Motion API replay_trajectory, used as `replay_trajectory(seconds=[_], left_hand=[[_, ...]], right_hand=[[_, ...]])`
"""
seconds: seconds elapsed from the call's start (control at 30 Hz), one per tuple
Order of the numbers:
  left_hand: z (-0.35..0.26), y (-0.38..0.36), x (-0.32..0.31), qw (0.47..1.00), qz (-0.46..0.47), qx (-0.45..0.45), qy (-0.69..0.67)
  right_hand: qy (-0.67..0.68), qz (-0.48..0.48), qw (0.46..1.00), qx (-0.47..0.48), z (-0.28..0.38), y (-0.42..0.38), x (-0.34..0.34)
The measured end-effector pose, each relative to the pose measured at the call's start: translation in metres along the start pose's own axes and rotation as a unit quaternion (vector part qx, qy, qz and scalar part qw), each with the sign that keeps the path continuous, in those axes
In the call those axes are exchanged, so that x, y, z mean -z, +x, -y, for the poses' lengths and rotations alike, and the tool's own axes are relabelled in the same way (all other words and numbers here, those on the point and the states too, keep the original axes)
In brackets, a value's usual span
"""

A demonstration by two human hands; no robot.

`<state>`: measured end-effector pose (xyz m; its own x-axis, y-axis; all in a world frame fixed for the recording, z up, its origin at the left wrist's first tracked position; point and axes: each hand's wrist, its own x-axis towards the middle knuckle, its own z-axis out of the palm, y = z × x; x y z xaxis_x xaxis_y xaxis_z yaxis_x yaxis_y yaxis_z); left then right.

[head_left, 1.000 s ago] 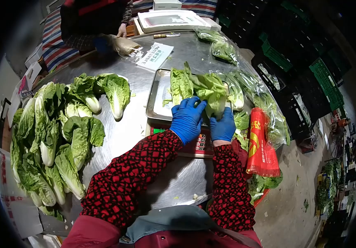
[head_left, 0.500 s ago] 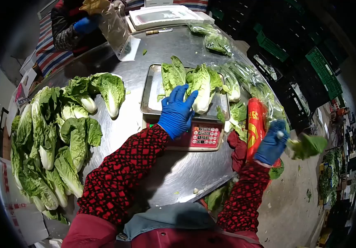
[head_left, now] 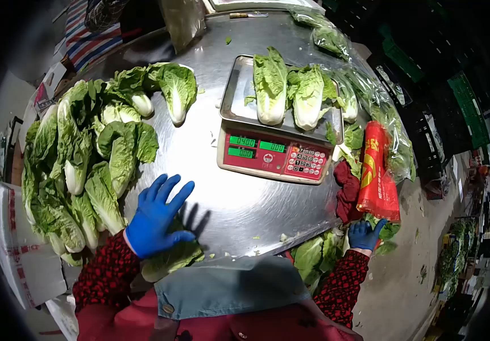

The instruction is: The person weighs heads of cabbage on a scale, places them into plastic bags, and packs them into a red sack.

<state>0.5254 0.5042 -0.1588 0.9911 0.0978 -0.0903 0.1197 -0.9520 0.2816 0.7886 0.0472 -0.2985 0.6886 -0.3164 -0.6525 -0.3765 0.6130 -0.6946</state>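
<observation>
Apparently we're weighing lettuces [head_left: 269,94] on the scale [head_left: 279,167], left hand [head_left: 155,219] splayed, right hand [head_left: 363,235] unreadable, and next likely need gentle grasping.

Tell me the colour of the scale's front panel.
Mostly red; the front panel shows best in the head view.

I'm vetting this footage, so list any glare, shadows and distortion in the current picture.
Head view: white glare on the metal table left of the scale; head view, dark shadow beside the left hand; head view, picture rim fading to black, the scene seemingly bowed by the lens.
</observation>
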Motion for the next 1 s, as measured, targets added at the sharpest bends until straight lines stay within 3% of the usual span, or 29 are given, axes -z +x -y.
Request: replay_trajectory(seconds=[0.03, 0.13, 0.17, 0.23, 0.3, 0.37, 0.4, 0.5, 0.57, 0.6, 0.67, 0.7, 0.77, 0.83, 0.87, 0.9, 0.93, 1.0], left_hand=[[0.008, -0.027, -0.01, 0.997, 0.049, 0.056, 0.013], [0.016, -0.095, -0.04, 0.974, 0.121, 0.187, 0.036], [0.018, -0.111, -0.055, 0.973, 0.122, 0.192, 0.034], [0.021, -0.131, -0.08, 0.964, 0.082, 0.253, -0.02], [0.024, -0.132, -0.085, 0.959, 0.078, 0.273, -0.018], [0.024, -0.13, -0.085, 0.955, 0.074, 0.285, -0.042], [0.016, -0.127, -0.081, 0.954, 0.072, 0.286, -0.045], [-0.003, -0.123, -0.074, 0.936, 0.176, 0.303, 0.025], [0.0, -0.127, -0.08, 0.942, 0.143, 0.302, 0.015], [0.002, -0.129, -0.083, 0.948, 0.113, 0.298, 0.007], [0.011, -0.128, -0.081, 0.95, 0.086, 0.298, -0.023], [0.014, -0.128, -0.081, 0.951, 0.066, 0.297, -0.054], [0.021, -0.125, -0.08, 0.948, 0.047, 0.309, -0.066], [0.035, -0.126, -0.083, 0.945, 0.029, 0.317, -0.078], [0.047, -0.131, -0.086, 0.936, -0.078, 0.278, -0.202], [0.059, -0.136, -0.087, 0.901, -0.184, 0.231, -0.319], [0.068, -0.142, -0.087, 0.827, -0.246, 0.233, -0.449], [0.11, -0.174, -0.107, 0.699, -0.32, 0.212, -0.604]], right_hand=[[0.007, 0.039, 0.999, -0.017, 0.003, 0.005, -0.002], [0.032, 0.069, 0.996, 0.05, 0.015, 0.019, -0.022], [0.027, 0.071, 0.996, 0.048, 0.023, 0.04, -0.019], [0.102, 0.168, 0.98, 0.012, 0.035, 0.066, -0.019], [0.141, 0.138, 0.98, 0.024, 0.048, 0.059, -0.031], [0.055, 0.204, 0.969, 0.127, 0.072, 0.053, -0.032], [0.053, 0.207, 0.968, 0.128, 0.081, 0.046, -0.033], [-0.031, 0.172, 0.925, 0.336, 0.103, -0.012, -0.059], [-0.083, 0.145, 0.869, 0.465, 0.111, -0.056, -0.08], [-0.081, 0.149, 0.868, 0.466, 0.107, -0.085, -0.096], [-0.161, 0.08, 0.669, 0.721, 0.081, -0.142, -0.135], [-0.158, 0.081, 0.668, 0.723, 0.067, -0.156, -0.147], [-0.266, 0.126, 0.611, 0.735, 0.038, -0.184, -0.172], [-0.208, 0.373, 0.487, 0.762, -0.01, -0.245, -0.214], [-0.284, 0.478, 0.454, 0.697, -0.029, -0.265, -0.223], [-0.329, 0.516, 0.396, 0.685, -0.055, -0.272, -0.224], [-0.372, 0.55, 0.336, 0.668, -0.085, -0.271, -0.224], [-0.335, 0.638, 0.184, 0.669, -0.131, -0.268, -0.211]])
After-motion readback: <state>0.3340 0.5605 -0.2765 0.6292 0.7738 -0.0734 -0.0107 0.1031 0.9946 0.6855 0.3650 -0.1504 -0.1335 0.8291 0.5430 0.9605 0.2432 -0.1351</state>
